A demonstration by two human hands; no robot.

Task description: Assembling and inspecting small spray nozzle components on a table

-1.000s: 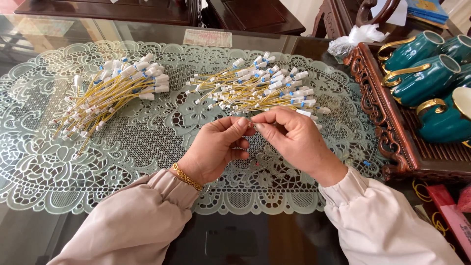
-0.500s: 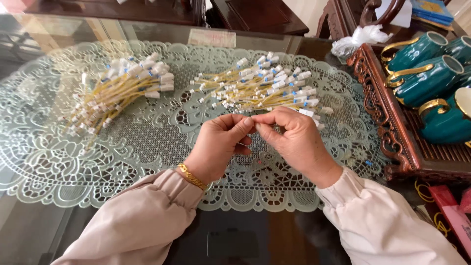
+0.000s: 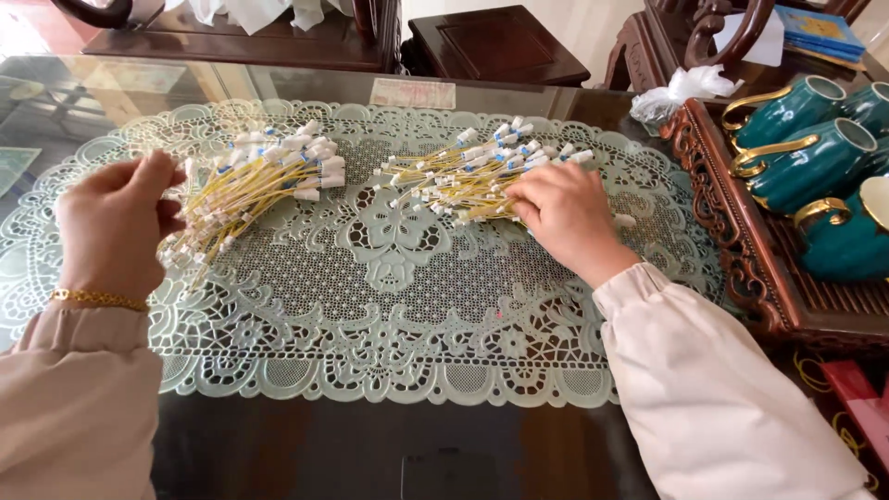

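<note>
Her hands have parted from the middle: the left hand (image 3: pixel 116 222) now rests loosely at the left bundle of yellow cables (image 3: pixel 250 190). The right hand (image 3: pixel 565 215) pinches into the right cable pile (image 3: pixel 472 171), so one piece looks finished.

You see yellow cables with white ends (image 3: pixel 255 185) in two heaps on a pale green lace mat (image 3: pixel 389 315) of floral openwork; your sleeves (image 3: pixel 732 389) are pale pink; a gold bracelet (image 3: pixel 97 298) rings one wrist; teal cups with gold handles (image 3: pixel 806 162) fill a dark carved wooden tray (image 3: pixel 741 268).
</note>
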